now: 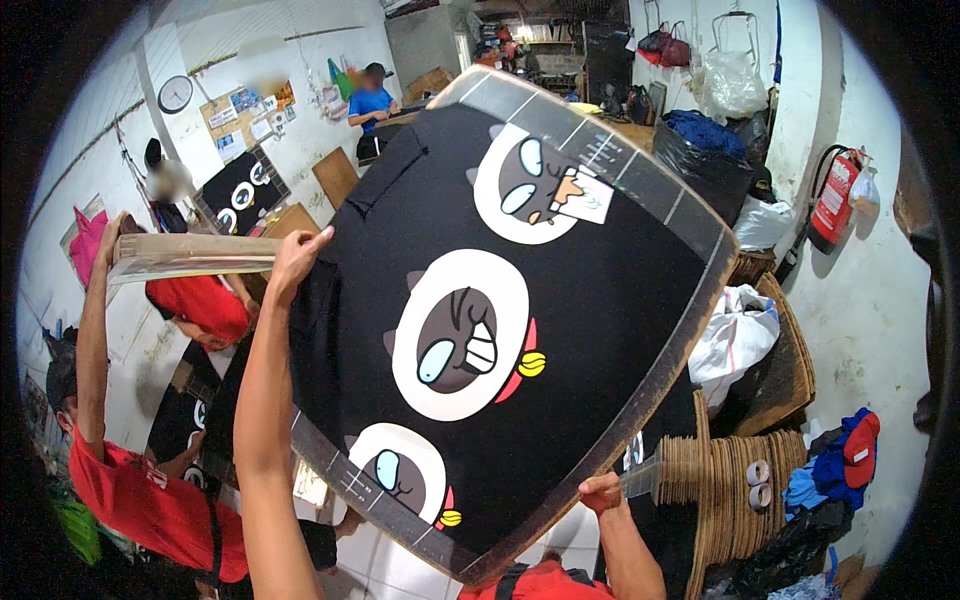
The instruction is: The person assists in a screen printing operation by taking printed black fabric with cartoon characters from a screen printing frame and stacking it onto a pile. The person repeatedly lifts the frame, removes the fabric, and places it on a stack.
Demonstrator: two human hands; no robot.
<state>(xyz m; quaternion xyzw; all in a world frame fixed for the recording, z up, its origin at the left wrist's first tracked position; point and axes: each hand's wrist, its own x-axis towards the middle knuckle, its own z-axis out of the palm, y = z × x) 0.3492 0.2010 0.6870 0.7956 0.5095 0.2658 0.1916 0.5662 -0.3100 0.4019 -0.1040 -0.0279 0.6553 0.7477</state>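
Note:
A large wooden board [560, 528] is tilted up in front of me, black cloth [600, 330] spread across its face. On the cloth are three white rings with grey cartoon faces, the middle one [410, 360] being the largest in view. My left hand [298, 258] is raised at the board's upper left side, fingers closed on its edge by the cloth. Low on the right, my right hand [601, 492] grips the board's edge, its other fingers hidden behind. A flat, wood-edged panel [195, 255] reaches from a co-worker's raised hand [118, 232] to behind my left hand.
Co-workers in red [150, 510] stand close on the left; another person in blue [371, 105] is at the back. Stacked boards [750, 485] stand at the lower right, beside caps and clothing [850, 460]. A fire extinguisher [835, 200] hangs on the right wall above white sacks [738, 335].

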